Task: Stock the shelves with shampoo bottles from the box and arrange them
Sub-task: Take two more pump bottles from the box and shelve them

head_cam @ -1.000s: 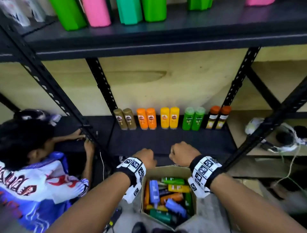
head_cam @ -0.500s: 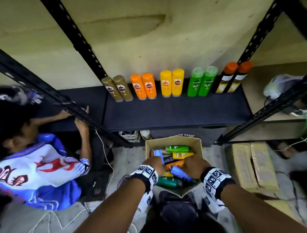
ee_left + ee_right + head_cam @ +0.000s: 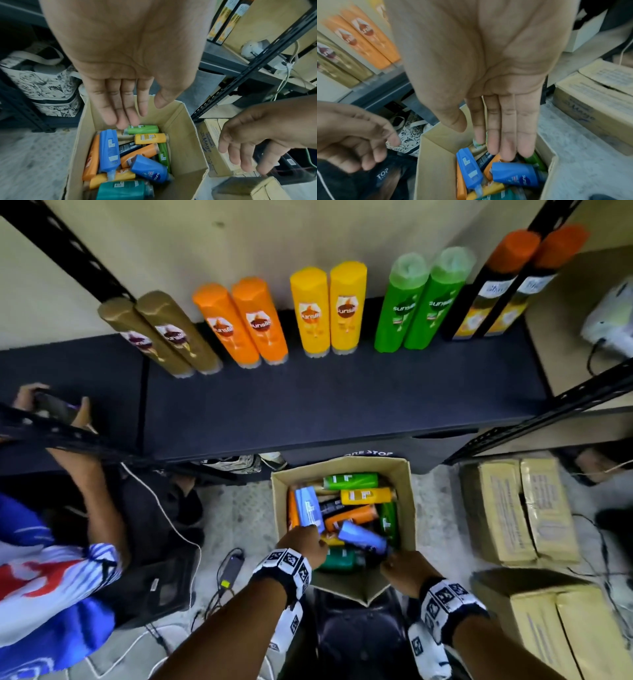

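Note:
An open cardboard box (image 3: 406, 494) on the floor holds several lying shampoo bottles: two blue ones (image 3: 308, 506) (image 3: 363, 537), green, yellow, orange and teal. My left hand (image 3: 305, 541) hovers over the box's near left side, fingers straight (image 3: 120, 108), holding nothing. My right hand (image 3: 406, 565) hovers at the near right rim, fingers straight (image 3: 508, 135), also holding nothing. On the dark shelf (image 3: 342, 405) stand pairs of gold (image 3: 164, 337), orange (image 3: 246, 320), yellow (image 3: 329, 309), green (image 3: 418, 302) and black-and-orange (image 3: 503, 285) bottles along the back wall.
A seated person in a blue and white shirt (image 3: 44, 577) is at the left, hands on the neighbouring shelf. Closed cardboard cartons (image 3: 520, 508) lie on the floor at right. Black perforated uprights (image 3: 548, 409) frame the shelf. Cables and a charger (image 3: 229, 573) lie left of the box.
My view tipped down from the shelf to the box. Both hands dropped from the shelf edge to over the box, and their fingers uncurled.

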